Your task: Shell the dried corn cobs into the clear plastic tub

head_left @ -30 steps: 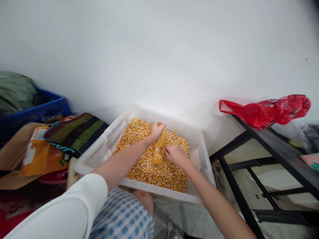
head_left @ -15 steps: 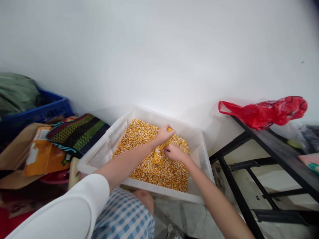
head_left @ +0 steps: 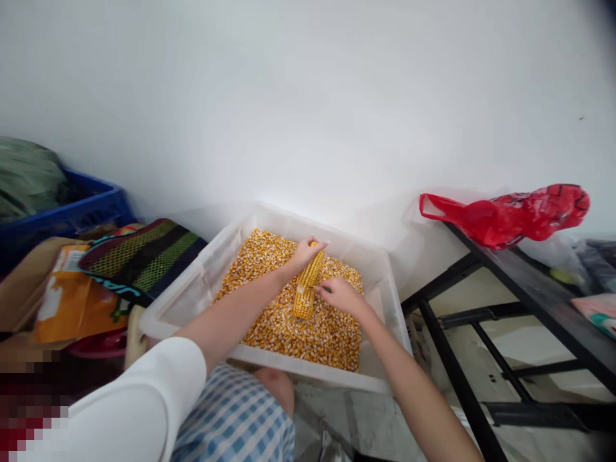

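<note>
My left hand (head_left: pixel 303 252) is closed around the upper end of an ear of corn (head_left: pixel 311 271), which it holds at a slant. Below it another ear of corn (head_left: pixel 303 303) lies on loose corn kernels (head_left: pixel 274 321); the two ears touch or overlap. My right hand (head_left: pixel 341 295) is closed just right of the held ear, its fingertips pinching a small thing with a bit of green and a dark tip (head_left: pixel 321 289), too small to name. A white plastic tub (head_left: pixel 312 367) contains the kernels, under both hands.
A black metal frame (head_left: pixel 452 359) with a red plastic bag (head_left: pixel 520 215) on top stands at right. To the left are a striped mesh bag (head_left: pixel 149 256), an orange packet (head_left: pixel 79 301) in a cardboard box (head_left: pixel 24 276) and a blue crate (head_left: pixel 91 208). A white wall rises behind.
My left hand has shifted slightly left, and the held ear now shows more of its length. My right fingertips have drawn a little away from it, baring the small green thing.
</note>
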### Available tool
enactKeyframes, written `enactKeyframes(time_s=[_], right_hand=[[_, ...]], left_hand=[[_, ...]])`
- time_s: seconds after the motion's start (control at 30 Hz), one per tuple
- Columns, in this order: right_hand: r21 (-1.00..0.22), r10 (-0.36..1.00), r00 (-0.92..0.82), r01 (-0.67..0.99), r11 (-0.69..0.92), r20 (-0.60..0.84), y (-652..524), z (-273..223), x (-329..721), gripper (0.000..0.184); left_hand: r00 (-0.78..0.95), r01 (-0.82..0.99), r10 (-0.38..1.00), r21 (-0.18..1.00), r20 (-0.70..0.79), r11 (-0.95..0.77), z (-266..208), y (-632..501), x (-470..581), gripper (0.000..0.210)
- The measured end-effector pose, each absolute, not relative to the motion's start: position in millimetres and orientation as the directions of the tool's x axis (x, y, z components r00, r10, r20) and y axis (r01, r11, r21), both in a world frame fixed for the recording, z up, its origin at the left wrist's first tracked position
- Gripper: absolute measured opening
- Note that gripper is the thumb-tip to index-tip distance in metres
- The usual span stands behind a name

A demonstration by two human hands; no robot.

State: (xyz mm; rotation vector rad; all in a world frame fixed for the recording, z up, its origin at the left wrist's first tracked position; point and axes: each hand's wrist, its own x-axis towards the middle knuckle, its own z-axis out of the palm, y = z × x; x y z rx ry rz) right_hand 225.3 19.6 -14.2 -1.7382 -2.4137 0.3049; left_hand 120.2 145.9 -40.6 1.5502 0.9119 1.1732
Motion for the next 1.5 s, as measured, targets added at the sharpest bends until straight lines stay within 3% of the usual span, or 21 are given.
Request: enactKeyframes(time_s=[0.17, 0.3, 0.47, 0.73, 1.03, 1.37, 1.5], right_hand=[[-0.14, 0.953, -0.303, 0.943, 0.302, 0.017, 16.9, -16.0, 218.5, 0.034], [-0.054, 0.958, -0.288, 0.956, 0.288, 0.001, 13.5, -12.3, 214.2, 0.034], [-0.02, 0.957, -0.289, 0.957, 0.289, -0.019, 10.3, -7.8, 211.6, 0.035], [-0.005, 0.956, -0.293, 0.956, 0.293, -0.036, 9.3, -6.6, 211.3, 0.035], [0.144, 0.961, -0.273, 0.95, 0.275, -0.038, 5.2, -8.3, 196.4, 0.034], [0.111, 0.962, -0.274, 0.956, 0.273, -0.009, 8.7, -25.9, 196.3, 0.03], [-0.023, 0.953, -0.302, 0.953, 0.301, -0.002, 16.2, -27.0, 202.8, 0.029]], left_hand=[[0.24, 0.015, 0.92, 0.947, 0.309, -0.322, -41.2, 145.9, 115.8, 0.038], [0.22, 0.075, 0.956, 0.974, 0.195, -0.216, -46.2, 145.7, 118.3, 0.04], [0.243, -0.023, 0.966, 0.996, 0.085, -0.082, -48.6, 145.5, 122.4, 0.037], [0.206, 0.006, 0.969, 0.99, 0.137, -0.141, -50.5, 148.5, 122.9, 0.025], [0.165, 0.06, 0.978, 0.989, 0.126, -0.137, -45.7, 144.5, 122.2, 0.026], [0.175, 0.079, 0.979, 0.989, 0.108, -0.123, -53.8, 148.0, 125.2, 0.03], [0.188, 0.165, 0.965, 0.962, 0.184, -0.216, -48.0, 144.0, 125.3, 0.028]])
